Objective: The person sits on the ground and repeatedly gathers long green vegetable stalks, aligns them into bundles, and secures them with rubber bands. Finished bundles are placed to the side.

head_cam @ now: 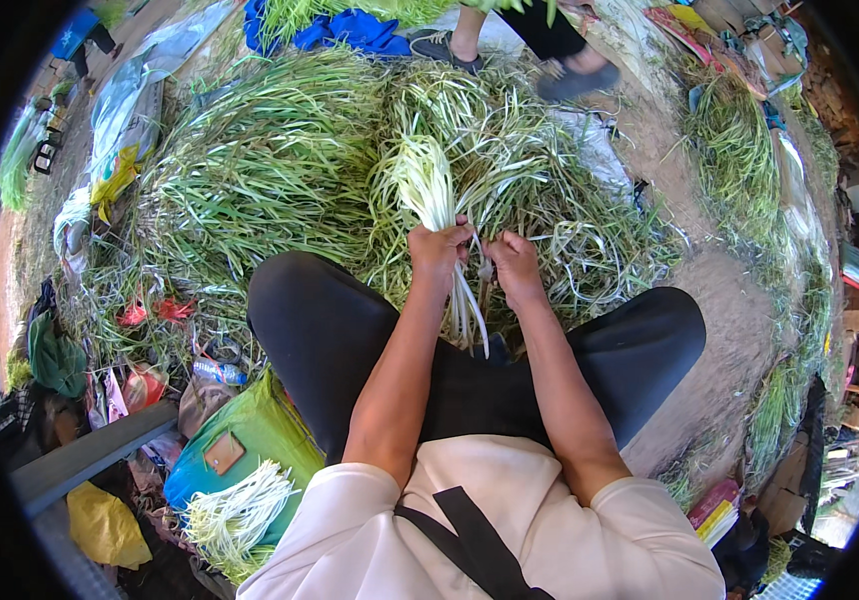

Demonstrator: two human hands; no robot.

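Note:
My left hand (433, 253) is closed around a bundle of pale yellow-green leafy stalks (426, 178), which look like blanched chives. Their leaves fan out beyond the fist, and the white stem ends hang back toward my lap. Close by on the right, my right hand (516, 264) has its fingers curled in. A pale strand and a small greyish piece show at its fingertips; whether they are gripped is unclear. Under both hands lies a heap of loose, partly withered leaves (474, 142). A thicker pile of long green leaves (264, 165) spreads to the left.
My bent knees flank the work. Another person's shoes (578, 79) stand at the heap's far edge. At my left, a green-blue plastic-covered surface (249, 420) bears a phone-like brown object (224, 453) and pale trimmed stalks (238, 510). A grey beam (96, 454) juts in beside it.

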